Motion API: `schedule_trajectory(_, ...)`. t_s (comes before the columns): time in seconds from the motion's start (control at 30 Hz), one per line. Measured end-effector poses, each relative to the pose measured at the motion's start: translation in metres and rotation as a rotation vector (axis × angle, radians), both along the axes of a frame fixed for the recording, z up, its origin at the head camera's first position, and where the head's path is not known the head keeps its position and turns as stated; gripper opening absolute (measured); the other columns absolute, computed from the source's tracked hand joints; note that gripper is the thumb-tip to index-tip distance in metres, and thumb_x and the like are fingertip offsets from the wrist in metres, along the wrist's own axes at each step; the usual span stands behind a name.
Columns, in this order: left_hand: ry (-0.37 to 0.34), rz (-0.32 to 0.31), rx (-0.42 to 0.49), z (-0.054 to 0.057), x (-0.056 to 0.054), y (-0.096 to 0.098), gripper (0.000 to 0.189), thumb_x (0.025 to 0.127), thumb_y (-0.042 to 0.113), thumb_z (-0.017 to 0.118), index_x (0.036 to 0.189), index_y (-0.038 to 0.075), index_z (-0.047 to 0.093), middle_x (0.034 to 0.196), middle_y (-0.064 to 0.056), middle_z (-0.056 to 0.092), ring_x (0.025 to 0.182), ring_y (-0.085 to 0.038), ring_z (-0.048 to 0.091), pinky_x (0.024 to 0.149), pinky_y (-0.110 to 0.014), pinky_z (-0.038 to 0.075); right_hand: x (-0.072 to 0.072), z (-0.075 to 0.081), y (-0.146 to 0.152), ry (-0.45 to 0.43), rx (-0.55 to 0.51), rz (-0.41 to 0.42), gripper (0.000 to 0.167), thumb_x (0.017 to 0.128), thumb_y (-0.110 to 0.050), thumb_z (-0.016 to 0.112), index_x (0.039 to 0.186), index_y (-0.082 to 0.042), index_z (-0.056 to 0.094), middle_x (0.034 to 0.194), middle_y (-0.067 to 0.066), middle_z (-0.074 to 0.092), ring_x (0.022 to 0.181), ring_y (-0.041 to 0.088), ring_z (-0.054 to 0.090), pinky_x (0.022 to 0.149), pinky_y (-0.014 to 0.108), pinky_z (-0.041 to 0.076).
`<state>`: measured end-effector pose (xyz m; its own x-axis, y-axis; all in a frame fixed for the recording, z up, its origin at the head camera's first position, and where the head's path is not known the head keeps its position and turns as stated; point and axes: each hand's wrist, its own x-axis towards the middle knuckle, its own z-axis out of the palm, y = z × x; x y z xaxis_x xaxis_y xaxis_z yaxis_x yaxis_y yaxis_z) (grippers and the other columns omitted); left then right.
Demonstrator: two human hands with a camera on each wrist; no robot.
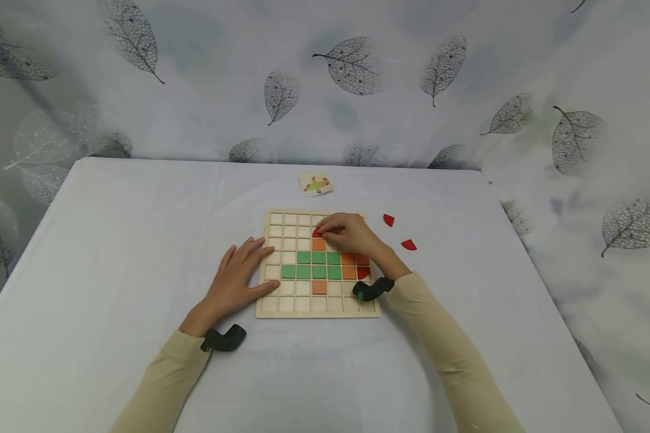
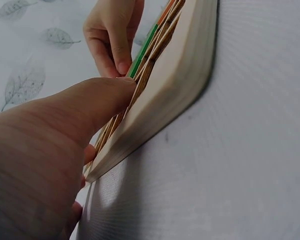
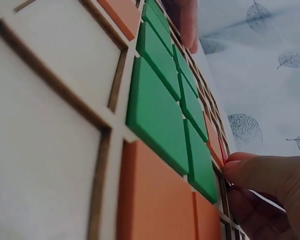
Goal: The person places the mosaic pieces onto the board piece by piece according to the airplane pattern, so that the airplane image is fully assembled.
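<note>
A wooden grid board [image 1: 287,304] lies on the white table. My right hand [image 1: 352,233] reaches over its upper part and pinches a red quarter-circle tile [image 1: 316,233] between thumb and fingertips, at a square just above an orange tile [image 1: 318,245]. In the right wrist view, only a thin red edge shows by the thumb [image 3: 252,170]. My left hand [image 1: 235,281] rests at the board's left edge with fingers spread, its thumb [image 2: 107,95] lying on the rim. Green square tiles [image 1: 303,272] fill two middle rows, with orange tiles [image 1: 348,272] and another red tile [image 1: 363,272] at their right.
Two loose red tiles [image 1: 388,220] [image 1: 408,245] lie on the table right of the board. Behind the board sits a small picture card [image 1: 315,184] with a coloured grid pattern. A leaf-print cloth [image 1: 352,66] hangs behind the table [image 1: 141,240].
</note>
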<state>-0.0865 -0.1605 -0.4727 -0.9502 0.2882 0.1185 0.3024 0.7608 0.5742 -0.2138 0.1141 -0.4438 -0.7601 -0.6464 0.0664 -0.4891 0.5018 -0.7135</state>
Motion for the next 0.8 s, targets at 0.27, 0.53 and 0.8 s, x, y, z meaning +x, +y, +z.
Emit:
schedule_trajectory(0.27, -0.016, -0.005, 0.0, 0.003, 0.0, 0.002, 0.072, 0.085, 0.042, 0.072, 0.143, 0.009, 0.047, 0.155, -0.013, 0.033, 0.148, -0.033, 0.018, 0.119, -0.053, 0.005, 0.002, 0.001, 0.006, -0.024, 0.005, 0.007, 0.017, 0.093, -0.004, 0.065, 0.106, -0.002, 0.075, 0.123, 0.012, 0.066, 0.117, 0.028, 0.06, 0.091, 0.038, 0.053)
schedule_trajectory(0.53, -0.019, -0.005, -0.003, 0.003, 0.0, 0.002, 0.072, 0.086, 0.041, 0.071, 0.144, 0.009, 0.046, 0.155, -0.013, 0.033, 0.148, -0.033, 0.018, 0.119, -0.053, 0.005, 0.006, 0.0, 0.01, 0.005, -0.103, 0.048, 0.015, 0.091, -0.001, 0.066, 0.104, 0.001, 0.073, 0.117, 0.015, 0.066, 0.103, 0.026, 0.065, 0.088, 0.034, 0.056)
schedule_trajectory(0.8, -0.023, -0.004, -0.012, 0.002, -0.001, 0.001, 0.072, 0.086, 0.041, 0.071, 0.145, 0.009, 0.045, 0.156, -0.014, 0.032, 0.148, -0.033, 0.017, 0.119, -0.053, 0.005, 0.009, 0.008, 0.015, 0.056, -0.108, -0.011, 0.014, 0.091, 0.0, 0.065, 0.102, -0.001, 0.073, 0.111, 0.013, 0.068, 0.103, 0.026, 0.064, 0.087, 0.034, 0.056)
